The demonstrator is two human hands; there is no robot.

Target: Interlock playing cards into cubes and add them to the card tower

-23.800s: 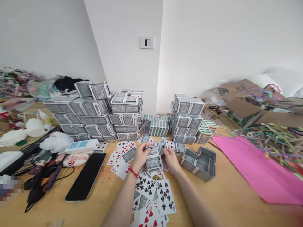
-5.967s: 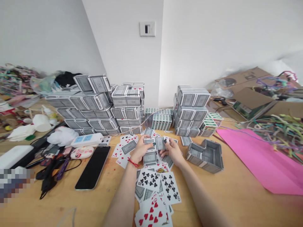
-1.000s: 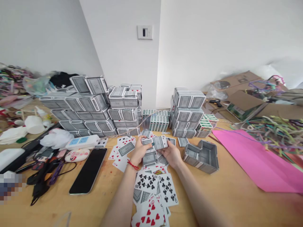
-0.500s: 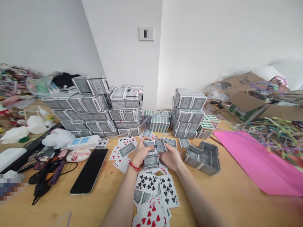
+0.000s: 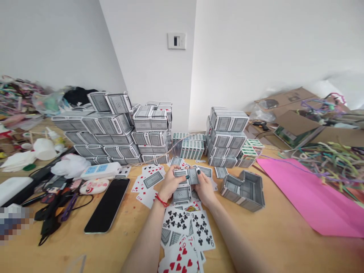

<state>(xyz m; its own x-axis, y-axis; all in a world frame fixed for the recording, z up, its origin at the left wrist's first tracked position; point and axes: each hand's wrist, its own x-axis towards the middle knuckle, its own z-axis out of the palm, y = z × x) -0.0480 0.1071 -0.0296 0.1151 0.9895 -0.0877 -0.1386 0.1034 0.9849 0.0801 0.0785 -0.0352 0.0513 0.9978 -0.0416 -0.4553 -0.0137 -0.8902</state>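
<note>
Between my hands is a small structure of folded playing cards (image 5: 182,193) with grey patterned backs. My left hand (image 5: 170,184) grips its left side, thumb on top. My right hand (image 5: 205,186) pinches a grey-backed card (image 5: 193,176) at the structure's right side; the fingers beneath are partly hidden. Loose cards lie under and in front of my hands, among them a nine of clubs (image 5: 202,229) and a heart card (image 5: 180,258). Face-up diamond cards (image 5: 140,185) spread left of my left hand. An open box made of cards (image 5: 243,191) stands right of my right hand.
Stacks of folded-card blocks (image 5: 113,125) rise at the back left, another stack (image 5: 227,131) at the back right. Green-and-white card packs (image 5: 192,149) sit between them. A phone (image 5: 107,206), a power strip (image 5: 101,170) and a glue gun (image 5: 51,218) lie left, pink paper (image 5: 307,193) right.
The held card's right end, white with an index showing a second ago, is now folded down. My right thumb has come onto its top. My left hand keeps its grip.
</note>
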